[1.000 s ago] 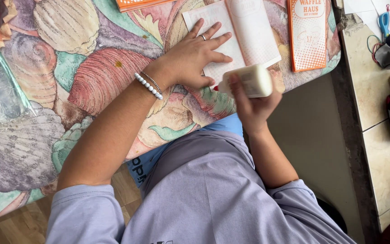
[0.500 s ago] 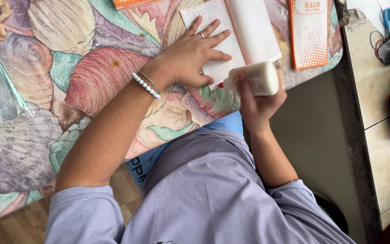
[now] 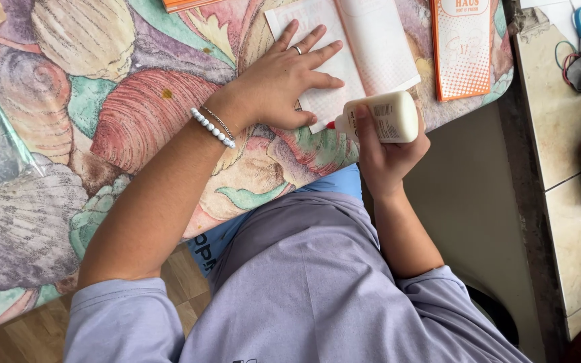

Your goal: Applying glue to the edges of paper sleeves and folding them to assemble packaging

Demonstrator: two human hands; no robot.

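My left hand (image 3: 279, 81) lies flat with fingers spread on the left page of an open white booklet (image 3: 371, 47), pinning it to the table. A ring and a bead bracelet show on that hand and wrist. My right hand (image 3: 386, 151) grips a cream-white glue bottle (image 3: 381, 115) lying sideways, its red tip pointing left at the booklet's lower corner, just under my left thumb.
A shell-patterned cloth covers the table (image 3: 102, 121). An orange and white booklet (image 3: 464, 47) lies right of the open one, another orange edge (image 3: 189, 4) at the top. A side counter (image 3: 559, 134) at right carries scissors, cords and colourful items.
The glue bottle has turned from tilted to lying sideways, its tip now by the booklet's lower corner. My left hand has stayed flat on the page.
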